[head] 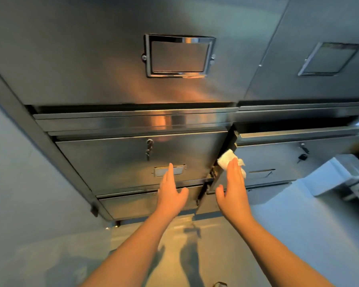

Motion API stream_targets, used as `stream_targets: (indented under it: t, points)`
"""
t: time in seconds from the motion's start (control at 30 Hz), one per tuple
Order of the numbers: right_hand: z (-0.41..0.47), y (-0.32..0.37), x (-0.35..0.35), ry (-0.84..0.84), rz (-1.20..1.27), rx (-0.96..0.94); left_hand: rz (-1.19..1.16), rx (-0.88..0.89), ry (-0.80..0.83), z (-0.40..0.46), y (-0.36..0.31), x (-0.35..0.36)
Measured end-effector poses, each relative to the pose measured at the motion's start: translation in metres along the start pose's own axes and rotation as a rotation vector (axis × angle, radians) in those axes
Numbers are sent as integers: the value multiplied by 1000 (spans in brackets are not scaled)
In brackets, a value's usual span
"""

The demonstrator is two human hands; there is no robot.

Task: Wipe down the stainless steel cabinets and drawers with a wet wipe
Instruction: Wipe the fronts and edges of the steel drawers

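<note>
Two stainless steel filing cabinets stand side by side in front of me. The left cabinet [104, 65] has a middle drawer [116, 160] with a key in its lock. My left hand [170, 195] reaches toward that drawer's front with straight fingers, near its label holder [160, 171]. My right hand [234, 189] presses a white wet wipe [226, 159] with straight fingers against the left edge of the right cabinet's drawer [278, 158], which stands slightly pulled out.
A chrome label frame [178, 55] sits on the upper left drawer, another frame [327, 59] on the upper right one. A key [302, 157] hangs from the right drawer's lock. A white object [340, 175] stands at the right. A pale wall is on the left; light floor lies below.
</note>
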State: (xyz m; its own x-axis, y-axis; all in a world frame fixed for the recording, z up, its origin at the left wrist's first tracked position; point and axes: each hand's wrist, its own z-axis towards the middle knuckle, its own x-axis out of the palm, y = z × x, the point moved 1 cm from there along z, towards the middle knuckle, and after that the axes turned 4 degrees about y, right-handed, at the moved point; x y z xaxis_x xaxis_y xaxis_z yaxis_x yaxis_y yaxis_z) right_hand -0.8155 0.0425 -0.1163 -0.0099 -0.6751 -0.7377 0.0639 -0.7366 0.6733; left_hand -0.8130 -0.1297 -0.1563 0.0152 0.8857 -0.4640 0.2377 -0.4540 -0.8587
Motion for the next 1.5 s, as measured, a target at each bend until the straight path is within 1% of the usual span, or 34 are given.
stream_targets:
  t: [0.1, 0.23, 0.37, 0.43, 0.6, 0.73, 0.93, 1.1, 1.2, 1.37, 1.43, 1.5]
  points:
    - [-15, -39, -35, -17, -58, 74, 62, 102, 92, -4, -26, 36]
    - [-5, -84, -88, -24, -72, 166, 105, 204, 149, -3, -67, 76]
    - [27, -120, -128, -2, -67, 191, 129, 140, 171, 9, -99, 119]
    - [40, -138, -141, 15, -67, 186, 160, 92, 138, 15, -110, 140]
    - [64, -169, -149, 210, -86, 58, 165, 33, 42, 25, -134, 183]
    - [88, -174, -152, 260, -32, -20, 145, -15, -40, 32, -143, 202]
    - [99, -185, -149, 258, -19, -80, 184, -32, -99, 42, -128, 212]
    - [104, -196, -133, 189, 14, -139, 260, 49, -152, 52, -104, 218]
    - [107, -211, -115, 145, 25, -182, 253, 151, -193, 60, -88, 224]
    - [119, -250, -76, 44, 46, -274, 272, 376, -280, 80, -50, 228]
    - [121, -271, -56, -12, 64, -312, 248, 465, -345, 90, -29, 234]
    - [119, -296, -31, -45, 59, -338, 211, 532, -377, 96, 1, 248]
